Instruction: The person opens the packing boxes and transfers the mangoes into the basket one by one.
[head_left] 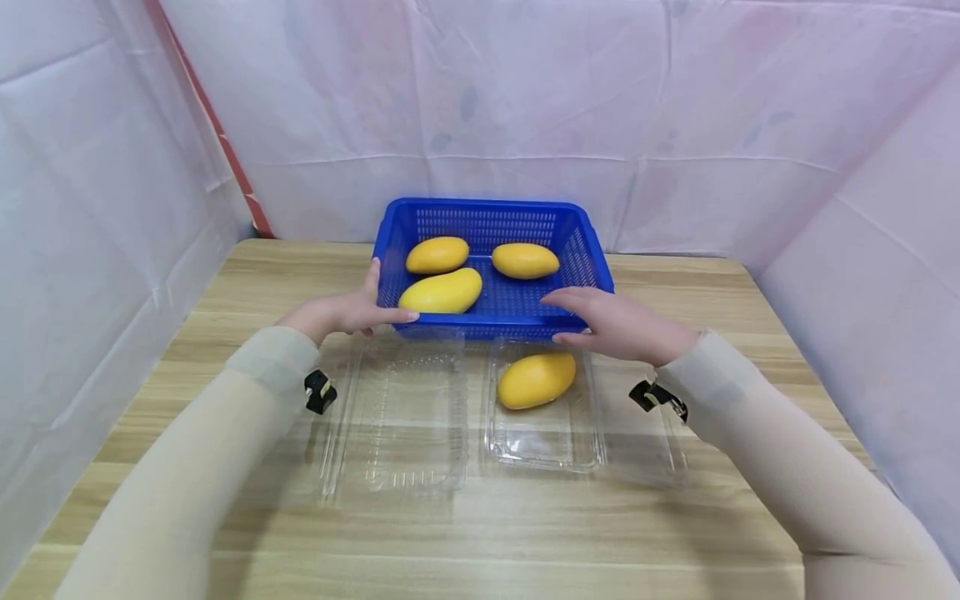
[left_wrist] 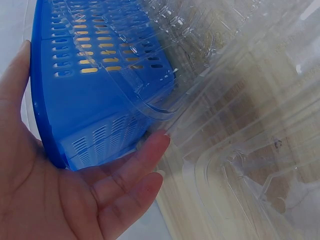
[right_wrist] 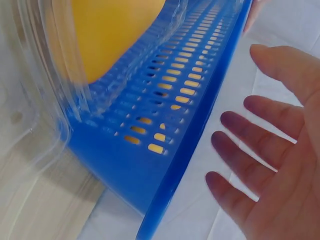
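Note:
A blue plastic basket [head_left: 480,320] holds three yellow mangoes: one mango [head_left: 437,255] at the back left, another mango [head_left: 525,261] at the back right, and a longer mango [head_left: 441,292] in front. My left hand [head_left: 348,312] is at the basket's front left corner, thumb along the rim, fingers extended and spread. My right hand [head_left: 622,323] hovers by the front right corner; its fingers are straight and spread, holding nothing in the right wrist view. Below it, a fourth mango [head_left: 536,381] lies in a clear plastic box [head_left: 543,454].
To the left of the filled box lies another clear plastic box [head_left: 416,425] with its lid folded open. The wooden table [head_left: 480,550] carries everything. White patterned cloth [head_left: 525,100] hangs behind the basket and along both sides.

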